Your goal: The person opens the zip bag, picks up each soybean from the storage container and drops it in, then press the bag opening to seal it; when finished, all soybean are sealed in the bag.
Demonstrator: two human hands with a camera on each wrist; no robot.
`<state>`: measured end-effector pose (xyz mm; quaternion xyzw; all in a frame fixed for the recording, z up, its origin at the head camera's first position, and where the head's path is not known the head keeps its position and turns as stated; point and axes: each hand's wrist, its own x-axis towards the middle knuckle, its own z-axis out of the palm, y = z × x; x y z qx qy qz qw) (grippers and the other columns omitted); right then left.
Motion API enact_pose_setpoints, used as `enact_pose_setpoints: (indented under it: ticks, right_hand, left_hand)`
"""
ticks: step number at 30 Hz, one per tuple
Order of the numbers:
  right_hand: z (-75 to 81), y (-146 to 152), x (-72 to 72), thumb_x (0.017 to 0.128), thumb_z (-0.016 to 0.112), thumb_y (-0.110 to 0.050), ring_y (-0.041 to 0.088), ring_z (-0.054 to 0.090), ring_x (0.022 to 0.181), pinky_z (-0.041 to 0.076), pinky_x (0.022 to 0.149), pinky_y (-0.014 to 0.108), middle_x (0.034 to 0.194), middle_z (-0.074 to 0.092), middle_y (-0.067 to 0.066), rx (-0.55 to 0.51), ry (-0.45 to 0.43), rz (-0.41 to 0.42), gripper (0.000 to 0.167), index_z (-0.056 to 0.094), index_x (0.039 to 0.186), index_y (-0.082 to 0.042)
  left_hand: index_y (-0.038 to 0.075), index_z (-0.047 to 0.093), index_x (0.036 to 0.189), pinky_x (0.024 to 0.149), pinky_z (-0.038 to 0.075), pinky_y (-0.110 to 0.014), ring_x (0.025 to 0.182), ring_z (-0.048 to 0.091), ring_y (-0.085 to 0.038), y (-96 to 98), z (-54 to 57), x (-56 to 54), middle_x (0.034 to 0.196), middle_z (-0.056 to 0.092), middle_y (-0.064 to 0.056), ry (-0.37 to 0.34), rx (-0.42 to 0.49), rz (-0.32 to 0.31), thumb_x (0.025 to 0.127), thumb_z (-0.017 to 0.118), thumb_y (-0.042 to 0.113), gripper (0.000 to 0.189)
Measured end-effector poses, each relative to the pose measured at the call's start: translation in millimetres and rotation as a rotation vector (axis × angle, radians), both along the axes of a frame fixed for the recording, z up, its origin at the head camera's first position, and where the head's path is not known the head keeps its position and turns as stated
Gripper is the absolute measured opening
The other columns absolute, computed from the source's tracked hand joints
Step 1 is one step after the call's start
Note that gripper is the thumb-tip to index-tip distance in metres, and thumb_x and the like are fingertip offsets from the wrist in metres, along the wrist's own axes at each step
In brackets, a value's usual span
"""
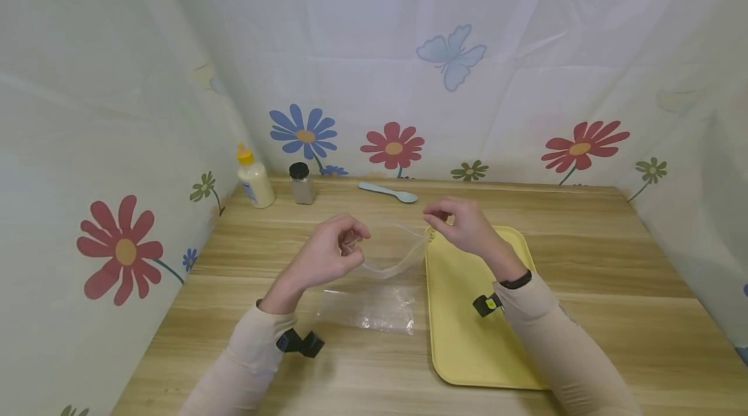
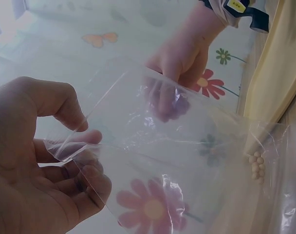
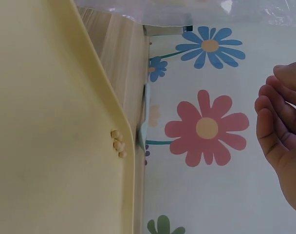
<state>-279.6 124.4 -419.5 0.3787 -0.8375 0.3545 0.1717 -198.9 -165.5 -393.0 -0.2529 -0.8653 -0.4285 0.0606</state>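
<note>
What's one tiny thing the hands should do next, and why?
Maybe lower the right hand to the little balls and pinch one. They lie in the far left corner of the yellow tray, near that hand, and I can't see one in its grasp. The left hand holds up the clear bag.

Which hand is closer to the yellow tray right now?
The right hand: it hovers above the far end of the tray. The left hand is off to the tray's left, holding the clear bag.
</note>
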Motion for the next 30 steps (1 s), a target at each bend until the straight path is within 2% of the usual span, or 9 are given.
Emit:
enact_pose_setpoints:
  ticks: [8, 19, 30]
  right_hand:
    - [-9.4, 3, -7.7, 0.087, 0.07, -0.011, 0.011, 0.063, 0.074, 0.055, 0.069, 0.031, 0.083, 0.071, 0.002, 0.032, -0.018, -0.009, 0.012, 0.073, 0.096, -0.005]
    - [-20.9, 5, -12.6, 0.088, 0.068, -0.012, 0.012, 0.062, 0.074, 0.056, 0.07, 0.035, 0.083, 0.07, 0.002, 0.093, -0.111, -0.03, 0.011, 0.073, 0.096, -0.005]
    - [-33.0, 5, -19.1, 0.088, 0.068, -0.012, 0.011, 0.061, 0.074, 0.054, 0.069, 0.03, 0.083, 0.069, 0.001, 0.142, -0.152, -0.056, 0.015, 0.072, 0.099, -0.002]
  left_hand:
    - [0.008, 0.065, 0.098, 0.06, 0.048, -0.024, 0.071, 0.052, -0.016, 0.1, -0.3, 0.1, 0.084, 0.055, -0.001, 0.004, -0.001, -0.002, 0.072, 0.061, 0.003, 0.027]
    - [0.005, 0.065, 0.1, 0.061, 0.048, -0.025, 0.073, 0.052, -0.016, 0.5, 0.4, 0.6, 0.085, 0.056, -0.002, -0.002, -0.011, 0.004, 0.073, 0.061, 0.003, 0.027]
    - [0.008, 0.065, 0.099, 0.061, 0.048, -0.024, 0.072, 0.052, -0.016, 0.4, -0.2, 0.3, 0.084, 0.055, -0.002, -0.007, -0.006, 0.006, 0.072, 0.062, 0.002, 0.027]
